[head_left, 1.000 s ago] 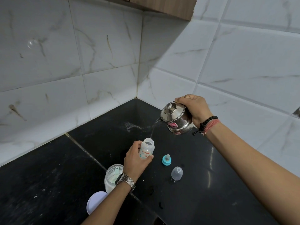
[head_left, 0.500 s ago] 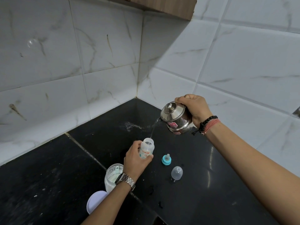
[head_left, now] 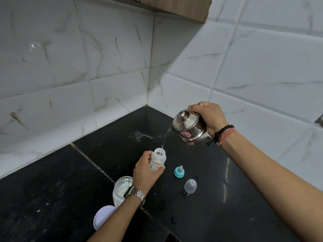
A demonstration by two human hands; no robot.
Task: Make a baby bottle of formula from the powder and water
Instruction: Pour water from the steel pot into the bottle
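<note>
My left hand [head_left: 146, 172] grips a small clear baby bottle [head_left: 158, 158] with an open mouth, upright on the black counter. My right hand [head_left: 210, 117] holds a steel kettle [head_left: 189, 127] by its handle, tilted left above the bottle. A thin stream of water [head_left: 165, 137] runs from the spout into the bottle's mouth. A blue ring with the teat [head_left: 179, 172] and a clear cap [head_left: 190, 186] lie on the counter to the bottle's right. An open jar of white powder [head_left: 120, 190] with a scoop inside stands near my left wrist.
The jar's white lid [head_left: 103, 216] lies on the black counter [head_left: 52, 198] in front of the jar. White tiled walls meet in a corner behind. Water drops and a pale smear [head_left: 141, 135] mark the counter. A wooden cabinet [head_left: 176, 7] hangs overhead.
Nothing has shifted noticeably; the kettle stays tilted and water keeps streaming into the bottle held by my left hand.
</note>
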